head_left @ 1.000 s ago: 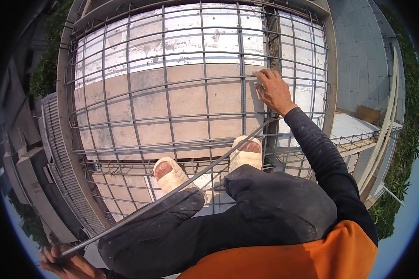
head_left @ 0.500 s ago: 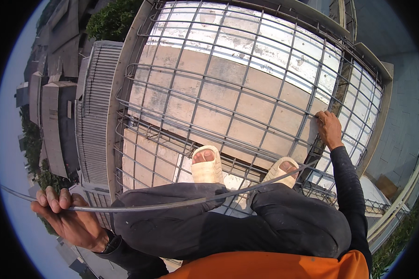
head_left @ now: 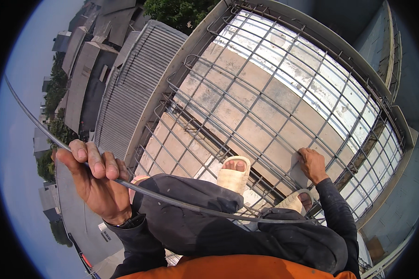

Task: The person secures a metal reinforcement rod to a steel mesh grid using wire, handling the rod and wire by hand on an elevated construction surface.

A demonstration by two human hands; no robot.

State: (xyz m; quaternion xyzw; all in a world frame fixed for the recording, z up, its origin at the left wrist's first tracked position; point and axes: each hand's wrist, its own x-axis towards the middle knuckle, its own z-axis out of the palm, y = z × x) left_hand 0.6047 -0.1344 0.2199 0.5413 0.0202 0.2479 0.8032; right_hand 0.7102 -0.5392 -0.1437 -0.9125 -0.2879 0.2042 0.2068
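Mesh and boards fill 12 to 4 o'clock; you're squatting over bars and gaps, so one careless step could drop a foot through. Tin roof at 10 o'clock, beyond the mesh: anything let go that way would likely be lost. Dark trousers at 6 o'clock, rod crossing over them; a knee shift could roll it. Rod runs from 10 o'clock, against the sky, down to 4 o'clock; near end by your right knee unclear. Looks bowed, maybe partly lens; if really sprung, it could whip. Long overhang could also swing it outward. Left sandal 5 o'clock, right sandal 4 o'clock, both open-toed: a dropped rod could hit toes. Left hand, 8 o'clock: fingers curled over the rod, grip looks loose, so a jerk could slide it out. Right hand, 3 to 4 o'clock: fingers bent at the mesh, can't tell if pinching a bar; knuckles could get scraped.
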